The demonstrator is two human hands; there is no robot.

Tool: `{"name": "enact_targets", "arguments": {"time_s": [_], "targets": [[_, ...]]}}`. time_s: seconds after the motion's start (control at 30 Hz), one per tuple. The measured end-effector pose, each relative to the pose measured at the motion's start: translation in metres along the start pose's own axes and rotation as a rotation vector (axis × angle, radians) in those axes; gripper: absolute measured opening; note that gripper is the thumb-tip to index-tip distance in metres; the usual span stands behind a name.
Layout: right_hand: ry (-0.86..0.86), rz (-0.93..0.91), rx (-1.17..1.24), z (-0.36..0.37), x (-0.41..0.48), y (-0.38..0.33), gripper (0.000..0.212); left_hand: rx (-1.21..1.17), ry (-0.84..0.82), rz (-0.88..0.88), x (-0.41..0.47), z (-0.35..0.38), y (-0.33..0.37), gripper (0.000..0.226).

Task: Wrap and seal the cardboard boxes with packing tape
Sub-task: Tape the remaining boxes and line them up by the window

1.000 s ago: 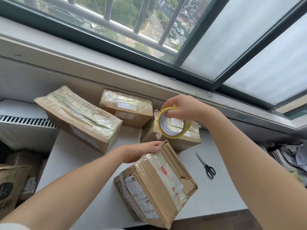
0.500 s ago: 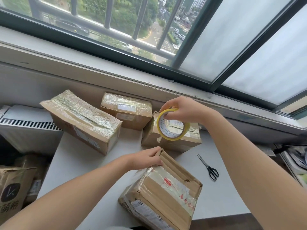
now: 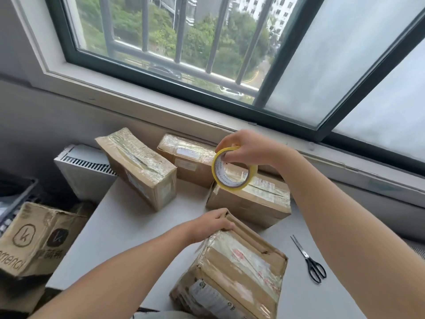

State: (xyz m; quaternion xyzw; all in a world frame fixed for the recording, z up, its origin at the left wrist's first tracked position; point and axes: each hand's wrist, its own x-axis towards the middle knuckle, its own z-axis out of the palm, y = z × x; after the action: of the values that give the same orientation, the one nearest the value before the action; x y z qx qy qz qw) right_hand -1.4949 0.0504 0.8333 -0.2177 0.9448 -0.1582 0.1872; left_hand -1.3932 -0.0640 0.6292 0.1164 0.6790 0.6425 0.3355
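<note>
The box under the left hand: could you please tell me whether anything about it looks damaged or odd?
Yes. The box looks battered: its far top edge is creased, with a small tear near the right corner, and the old tape on top is wrinkled. The left hand grips its far corner.

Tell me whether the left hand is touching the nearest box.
Touching. The head view shows the left hand with its fingers curled over the far top edge of the nearest box, with no gap.
</note>
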Motion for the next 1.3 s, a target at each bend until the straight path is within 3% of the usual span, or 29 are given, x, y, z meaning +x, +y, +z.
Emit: {"name": "enact_targets", "arguments": {"time_s": [0.1, 0.27, 0.43, 0.7, 0.97, 1.07, 1.17, 1.23, 1.3], "targets": [[0.018, -0.048, -0.011, -0.005, -0.009, 0.006, 0.02, 0.045, 0.079, -0.016, -0.001, 0.011, 0.012, 0.04], [0.063, -0.14, 0.007, -0.02, -0.031, 0.013, 0.024, 0.225, 0.277, -0.079, 0.005, 0.015, 0.044, 0.015], [0.097, -0.197, 0.093, -0.031, -0.041, 0.022, 0.022, 0.517, 0.126, -0.101, 0.0, 0.032, 0.044, 0.037], [0.079, -0.201, 0.097, -0.03, -0.042, 0.042, 0.022, 0.562, 0.192, -0.142, 0.016, 0.059, 0.058, 0.057], [0.117, -0.246, 0.139, -0.051, -0.046, 0.067, 0.022, 1.137, 0.265, -0.221, 0.043, 0.098, 0.101, 0.064], [0.13, -0.25, 0.135, -0.054, -0.052, 0.081, 0.021, 1.056, 0.287, -0.248, 0.06, 0.085, 0.092, 0.075], [0.135, -0.226, 0.118, -0.047, -0.059, 0.099, 0.022, 0.918, 0.168, -0.211, 0.061, 0.075, 0.058, 0.062], [0.119, -0.218, 0.118, -0.039, -0.064, 0.114, 0.022, 1.094, 0.068, -0.201, 0.055, 0.072, 0.033, 0.054], [0.067, -0.203, 0.108, -0.03, -0.07, 0.13, 0.024, 1.176, 0.072, -0.174, 0.055, 0.071, 0.021, 0.053]]}}
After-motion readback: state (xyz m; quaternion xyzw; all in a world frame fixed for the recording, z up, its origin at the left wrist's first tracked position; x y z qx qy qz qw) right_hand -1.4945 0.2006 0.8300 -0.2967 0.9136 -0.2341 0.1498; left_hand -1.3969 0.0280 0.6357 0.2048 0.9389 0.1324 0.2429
